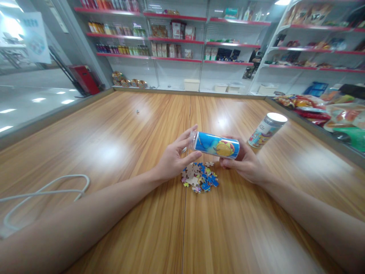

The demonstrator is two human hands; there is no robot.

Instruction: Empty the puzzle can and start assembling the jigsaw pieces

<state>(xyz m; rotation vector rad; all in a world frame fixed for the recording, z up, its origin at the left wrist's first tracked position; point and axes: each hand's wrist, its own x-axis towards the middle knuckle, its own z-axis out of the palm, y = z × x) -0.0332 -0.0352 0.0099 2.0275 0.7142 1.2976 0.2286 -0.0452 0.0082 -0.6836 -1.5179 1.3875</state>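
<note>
A clear plastic jar, with a blue picture of a yellow cartoon figure around it, is held nearly level above the table. My right hand is wrapped round its base end. At the other end, my left hand has its thumb below and fingers above the clear threaded neck. A small shiny rim shows by the left palm; I cannot make out what it is. Beneath the jar lies a pile of jigsaw puzzle pieces, some blue, some pale side up.
A second picture-covered can with a silvery lid stands to the right. A white cable loops at the left. Packaged snacks lie beyond the table's right edge. Stocked shelves line the back, and a tiny object lies far left.
</note>
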